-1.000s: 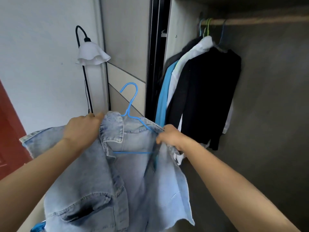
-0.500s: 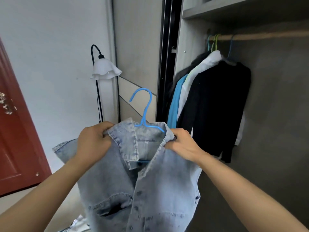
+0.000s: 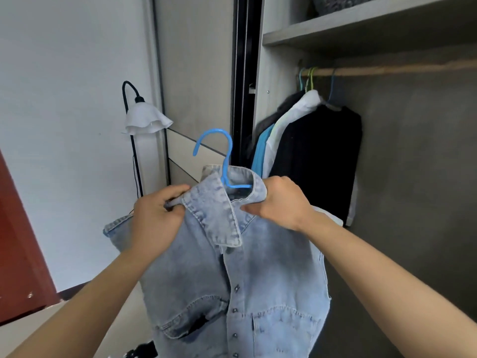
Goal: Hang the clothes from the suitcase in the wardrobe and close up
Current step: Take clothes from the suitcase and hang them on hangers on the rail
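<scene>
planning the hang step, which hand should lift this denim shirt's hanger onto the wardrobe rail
Probably the right hand: it grips the collar of the denim shirt beside the blue hanger, on the side nearer the rail. The left hand holds the far shoulder.

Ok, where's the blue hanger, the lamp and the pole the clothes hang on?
hanger (image 3: 215,130), head view, top of its blue hook
lamp (image 3: 144,117), head view, its white shade
pole (image 3: 387,70), head view, bare wood right of the hooks
</scene>
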